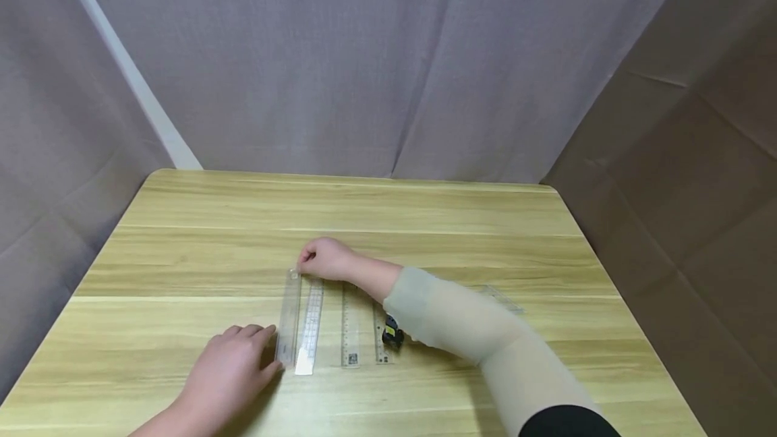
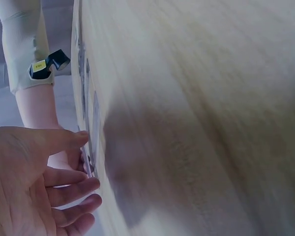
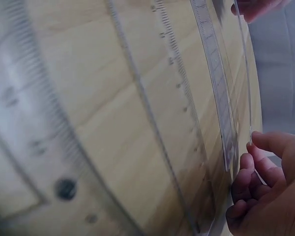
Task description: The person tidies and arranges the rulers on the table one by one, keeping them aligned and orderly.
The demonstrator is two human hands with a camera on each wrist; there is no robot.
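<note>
Several clear plastic rulers lie side by side on a wooden table [image 1: 425,221]. My hands hold the leftmost ruler [image 1: 289,315] by its two ends. My right hand [image 1: 301,263] reaches across the others and pinches its far end between thumb and fingers. My left hand [image 1: 270,354] holds the near end. In the left wrist view the left hand [image 2: 83,162] has its thumb above and fingers below the ruler's thin edge [image 2: 88,166]. In the right wrist view the right hand [image 3: 253,152] pinches the same ruler [image 3: 246,88].
Three more rulers, one white-backed [image 1: 309,329], one [image 1: 349,329] and one [image 1: 380,349], lie right of the held one, under my right forearm. A small black and yellow object [image 1: 392,333] sits by the sleeve. Another clear ruler [image 1: 504,299] lies farther right. Grey curtains surround the table.
</note>
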